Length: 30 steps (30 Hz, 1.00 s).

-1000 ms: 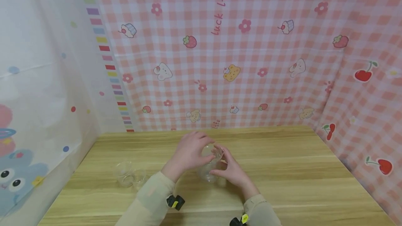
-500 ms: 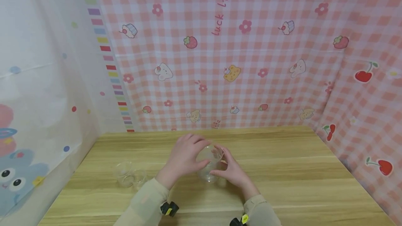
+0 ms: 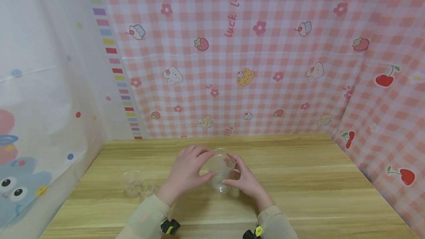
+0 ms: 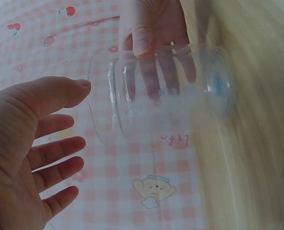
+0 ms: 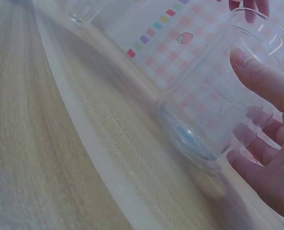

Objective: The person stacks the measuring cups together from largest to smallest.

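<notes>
With the right grip (image 3: 246, 180) I am pinching the clear cup stack (image 3: 218, 166), apparently nested, by its right wall; it is apparently resting upright on the bench (image 3: 315, 187). The left grip (image 3: 188, 167) is gaping wide, holding nothing, just left of the stack's rim; contact is not showing clearly. Two loose cups (image 3: 131, 180) are sitting left of the stack. Caution: a slack right grip or a brushing left thumb (image 4: 62, 93) could be tipping the stack.

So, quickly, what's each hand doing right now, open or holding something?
Left hand: open, beside the clear cup; whether it touches can't be told.
Right hand: holding that clear cup around its side.
</notes>
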### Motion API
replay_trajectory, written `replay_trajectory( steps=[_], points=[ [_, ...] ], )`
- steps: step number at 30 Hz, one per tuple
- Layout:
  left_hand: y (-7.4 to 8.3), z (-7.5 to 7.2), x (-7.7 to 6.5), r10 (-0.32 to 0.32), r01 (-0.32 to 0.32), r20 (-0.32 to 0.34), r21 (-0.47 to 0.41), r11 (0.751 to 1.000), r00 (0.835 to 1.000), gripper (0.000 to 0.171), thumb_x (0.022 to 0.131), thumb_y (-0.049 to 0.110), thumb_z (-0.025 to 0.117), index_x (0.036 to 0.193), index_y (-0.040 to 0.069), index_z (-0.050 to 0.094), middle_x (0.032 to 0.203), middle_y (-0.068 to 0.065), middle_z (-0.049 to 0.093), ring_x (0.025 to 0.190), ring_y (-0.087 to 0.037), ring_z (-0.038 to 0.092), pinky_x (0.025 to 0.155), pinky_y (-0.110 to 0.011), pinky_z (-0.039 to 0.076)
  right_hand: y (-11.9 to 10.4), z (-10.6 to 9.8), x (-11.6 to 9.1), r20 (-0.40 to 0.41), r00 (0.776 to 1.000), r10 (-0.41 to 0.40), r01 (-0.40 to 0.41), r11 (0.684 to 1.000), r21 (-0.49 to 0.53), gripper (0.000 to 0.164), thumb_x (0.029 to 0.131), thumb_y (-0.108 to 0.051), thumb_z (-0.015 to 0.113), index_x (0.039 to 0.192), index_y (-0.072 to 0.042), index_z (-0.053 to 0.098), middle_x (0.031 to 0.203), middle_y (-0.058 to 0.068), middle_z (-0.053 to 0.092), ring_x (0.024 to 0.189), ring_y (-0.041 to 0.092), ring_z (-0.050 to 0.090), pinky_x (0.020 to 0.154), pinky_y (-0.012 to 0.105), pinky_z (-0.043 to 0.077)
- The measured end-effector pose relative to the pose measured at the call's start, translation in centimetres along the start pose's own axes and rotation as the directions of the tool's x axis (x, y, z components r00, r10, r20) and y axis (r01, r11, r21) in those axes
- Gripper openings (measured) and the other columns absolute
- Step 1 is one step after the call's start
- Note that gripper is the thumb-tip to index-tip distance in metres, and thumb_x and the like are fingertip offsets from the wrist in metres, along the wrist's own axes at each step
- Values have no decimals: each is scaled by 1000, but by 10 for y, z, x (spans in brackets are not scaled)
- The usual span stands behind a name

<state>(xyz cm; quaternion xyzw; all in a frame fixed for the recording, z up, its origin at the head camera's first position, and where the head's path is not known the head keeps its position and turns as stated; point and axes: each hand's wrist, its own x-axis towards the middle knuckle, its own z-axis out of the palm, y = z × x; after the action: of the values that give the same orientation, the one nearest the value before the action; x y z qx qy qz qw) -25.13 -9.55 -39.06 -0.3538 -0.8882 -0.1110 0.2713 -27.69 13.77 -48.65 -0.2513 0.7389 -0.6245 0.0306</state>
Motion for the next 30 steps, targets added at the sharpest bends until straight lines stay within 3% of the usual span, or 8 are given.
replay_trajectory(
  steps=[8,17,30],
  points=[
    [-8,0,-14,-72,72,38,-9,997,997,66,72,38,87,128,12,65,121,-6,65,113,-27,57,99,-51,44,0,1,1,-4,1000,-2,2,1000,-11,88,82,-3,79,152,-9,28,151,24,36,134,44,40,109,55,35],
    [-20,-2,-32,-120,121,37,-18,992,992,67,70,34,88,128,10,64,123,-12,64,115,-33,57,97,-55,43,3,1,1,-10,1000,4,-4,1000,-5,90,80,-4,81,152,-9,28,152,23,37,133,43,42,109,53,36],
    [-39,-15,-62,-207,203,65,65,977,976,72,71,38,87,131,7,62,129,-16,61,118,-39,54,98,-59,41,0,1,1,-10,1000,10,-10,1000,-12,90,81,-4,81,153,-8,27,153,23,35,134,43,40,109,51,36]
  ],
)
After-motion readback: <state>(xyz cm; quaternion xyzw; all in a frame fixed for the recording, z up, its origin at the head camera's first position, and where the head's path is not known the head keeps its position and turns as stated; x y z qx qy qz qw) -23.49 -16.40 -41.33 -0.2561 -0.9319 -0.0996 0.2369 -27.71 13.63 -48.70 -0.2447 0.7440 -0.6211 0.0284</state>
